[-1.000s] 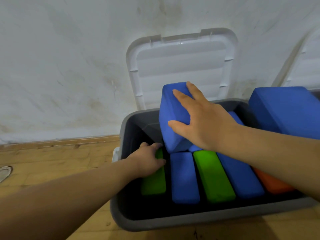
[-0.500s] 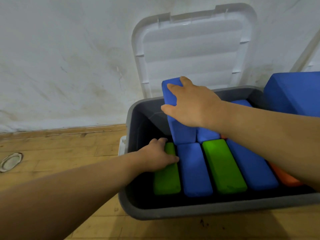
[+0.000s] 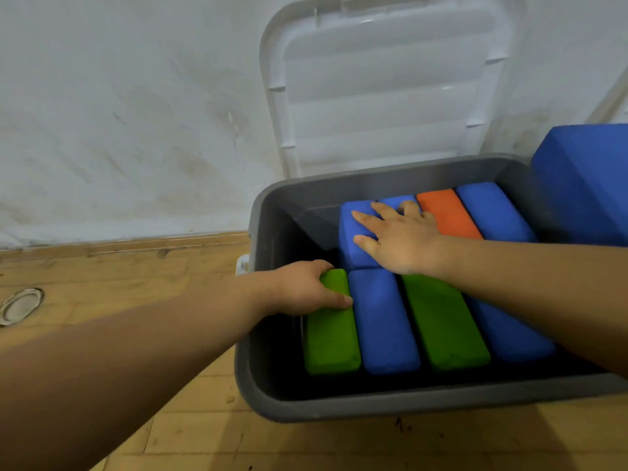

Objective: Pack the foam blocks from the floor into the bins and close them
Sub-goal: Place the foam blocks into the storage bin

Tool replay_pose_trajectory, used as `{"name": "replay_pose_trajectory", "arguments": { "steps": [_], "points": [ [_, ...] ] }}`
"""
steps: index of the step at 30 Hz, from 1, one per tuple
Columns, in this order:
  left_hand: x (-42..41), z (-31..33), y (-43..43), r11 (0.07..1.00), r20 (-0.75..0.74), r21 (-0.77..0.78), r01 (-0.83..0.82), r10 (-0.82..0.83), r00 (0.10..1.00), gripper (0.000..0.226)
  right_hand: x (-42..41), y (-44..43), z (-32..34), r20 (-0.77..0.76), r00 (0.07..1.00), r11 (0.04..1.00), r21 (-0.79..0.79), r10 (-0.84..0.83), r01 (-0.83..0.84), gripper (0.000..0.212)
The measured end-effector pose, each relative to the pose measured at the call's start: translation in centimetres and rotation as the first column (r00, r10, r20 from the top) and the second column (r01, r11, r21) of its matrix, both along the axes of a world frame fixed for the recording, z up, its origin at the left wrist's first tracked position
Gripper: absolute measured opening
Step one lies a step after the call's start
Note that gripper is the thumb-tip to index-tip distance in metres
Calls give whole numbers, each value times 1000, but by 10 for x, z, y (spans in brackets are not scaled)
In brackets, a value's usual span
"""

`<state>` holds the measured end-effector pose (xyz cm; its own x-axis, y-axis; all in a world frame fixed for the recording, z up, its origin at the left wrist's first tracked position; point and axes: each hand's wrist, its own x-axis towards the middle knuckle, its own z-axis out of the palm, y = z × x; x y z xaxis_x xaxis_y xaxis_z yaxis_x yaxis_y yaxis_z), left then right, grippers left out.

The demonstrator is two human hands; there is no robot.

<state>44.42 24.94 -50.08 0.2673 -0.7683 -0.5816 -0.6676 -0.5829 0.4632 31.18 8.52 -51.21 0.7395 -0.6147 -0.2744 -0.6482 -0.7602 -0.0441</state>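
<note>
A grey bin [image 3: 339,402] stands on the wooden floor with its white lid [image 3: 380,83] open against the wall. Inside stand several foam blocks on edge. My right hand [image 3: 397,237] lies flat with spread fingers on a blue block [image 3: 356,229] in the back row. My left hand [image 3: 306,287] grips the far end of a green block [image 3: 331,331] at the front left, thumb on its top. Beside it sit a blue block [image 3: 384,321], a green block [image 3: 441,321] and another blue one. An orange block [image 3: 445,212] and a blue block [image 3: 489,209] fill the back right.
A large blue foam block [image 3: 584,178] rises at the right, beyond the bin's wall. A white wall runs behind. A round metal floor fitting [image 3: 22,305] lies at the far left on the wooden floor [image 3: 136,273].
My right hand has pushed the blue block down from tilted above the bin into the back row. My left hand stayed on the green block's end.
</note>
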Motion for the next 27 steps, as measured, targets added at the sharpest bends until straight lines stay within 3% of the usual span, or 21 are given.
{"name": "replay_pose_trajectory", "arguments": {
  "steps": [3, 6, 10, 14, 20, 27],
  "points": [
    [-1, 7, -10, 998, 122, -23, 56, -53, 991, 83, -3, -9, 11, 16, 999, 998, 44, 47, -47, 67],
    [-10, 13, -25, 985, 207, -170, 44, -8, 978, 101, -18, -17, 34, 89, 988, 990, 45, 126, -131, 74],
    [-40, 25, -52, 943, 177, -331, 23, 38, 984, 88, -52, -38, 74, 120, 986, 986, -135, 113, -96, 74],
    [-87, 33, -85, 883, 74, -466, 46, -13, 997, 83, -102, -72, 108, 147, 989, 958, -279, -23, 64, 77],
    [-152, 25, -121, 848, -116, -530, 5, -78, 990, 88, -184, -113, 107, 54, 926, 918, -127, -373, 377, 97],
    [-194, 11, -145, 833, -210, -552, 15, -157, 965, 91, -218, -124, 101, 91, 901, 905, 8, -425, 426, 93]
  ]
}}
